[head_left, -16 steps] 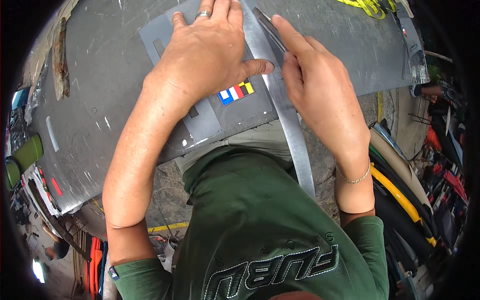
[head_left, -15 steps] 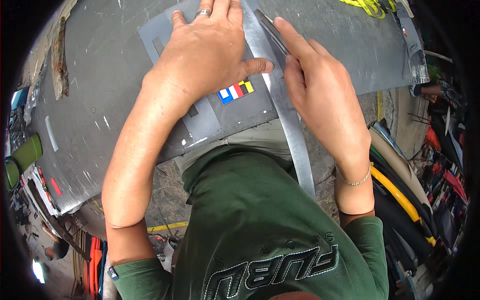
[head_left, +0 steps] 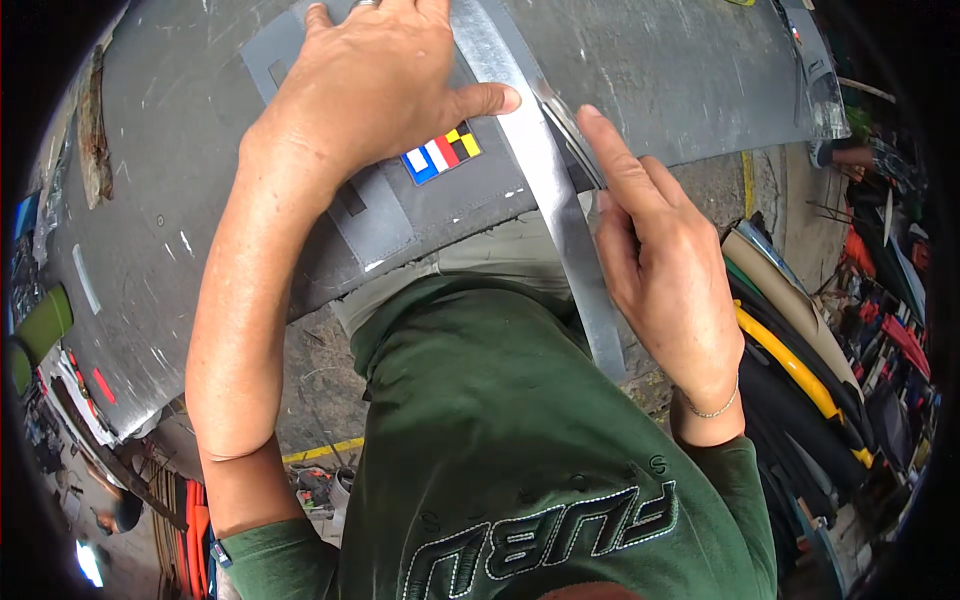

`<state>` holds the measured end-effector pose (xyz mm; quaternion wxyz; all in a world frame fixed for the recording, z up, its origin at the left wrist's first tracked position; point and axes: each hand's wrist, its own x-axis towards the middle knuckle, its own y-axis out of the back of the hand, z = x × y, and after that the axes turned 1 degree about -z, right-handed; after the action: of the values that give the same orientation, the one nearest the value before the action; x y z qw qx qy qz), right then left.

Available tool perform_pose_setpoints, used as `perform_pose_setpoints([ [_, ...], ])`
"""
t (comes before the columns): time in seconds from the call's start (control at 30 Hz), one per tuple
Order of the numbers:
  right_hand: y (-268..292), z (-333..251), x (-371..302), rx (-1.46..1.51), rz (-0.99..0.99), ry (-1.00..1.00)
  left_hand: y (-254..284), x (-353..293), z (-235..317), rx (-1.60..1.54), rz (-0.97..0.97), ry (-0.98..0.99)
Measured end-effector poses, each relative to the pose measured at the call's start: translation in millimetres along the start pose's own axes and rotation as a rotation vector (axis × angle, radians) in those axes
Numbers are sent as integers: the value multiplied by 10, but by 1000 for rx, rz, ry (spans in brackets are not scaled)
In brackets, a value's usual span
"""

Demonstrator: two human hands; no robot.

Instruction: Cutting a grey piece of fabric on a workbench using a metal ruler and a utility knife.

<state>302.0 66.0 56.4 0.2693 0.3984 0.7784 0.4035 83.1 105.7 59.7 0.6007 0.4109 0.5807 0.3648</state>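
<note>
My left hand (head_left: 365, 100) lies flat with fingers spread on a grey fabric panel (head_left: 388, 225), and its thumb rests on a long metal straightedge (head_left: 562, 215). The fingertips run out of the top of the picture. Just below that hand is a patch of coloured squares and stripes (head_left: 440, 155), in blue, white, red, yellow and black. My right hand (head_left: 665, 250) is closed round a slim metal cutter knife (head_left: 574, 135), index finger stretched along it. The knife lies beside the straightedge's right edge, its tip towards the far side. The straightedge overhangs the near table edge towards my shirt.
The dark, scuffed table (head_left: 190, 140) curves around me. A strip of wood (head_left: 93, 130) lies at its far left, and a green roll (head_left: 45, 325) is by the left edge. Rolled materials (head_left: 790, 360), one yellow, stand to my right. Another person's arm (head_left: 855, 157) shows at the far right.
My right hand and the knife have moved nearer to me along the straightedge. My left hand still presses on the panel; the whole view has shifted slightly.
</note>
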Motion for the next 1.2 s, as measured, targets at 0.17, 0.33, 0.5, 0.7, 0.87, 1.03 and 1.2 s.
perform_pose_setpoints([
  [0.17,41,-3,-121,39,-46,-54,-20,10,18,8,4,47],
  [0.33,54,11,-193,48,-57,-67,-19,17,16,-17,-2,70],
  [0.5,84,114,-230,93,-79,-80,-53,38,0,24,18,47],
  [0.7,436,622,-279,194,220,-147,-579,99,-226,-59,390,-46],
  [0.87,706,636,-188,256,220,-41,-598,51,-202,-79,358,-55],
  [1.03,560,758,607,410,319,257,-525,79,-185,-103,310,-25],
  [1.2,62,760,1611,1713,96,579,-77,86,-8,-55,1,54],
])
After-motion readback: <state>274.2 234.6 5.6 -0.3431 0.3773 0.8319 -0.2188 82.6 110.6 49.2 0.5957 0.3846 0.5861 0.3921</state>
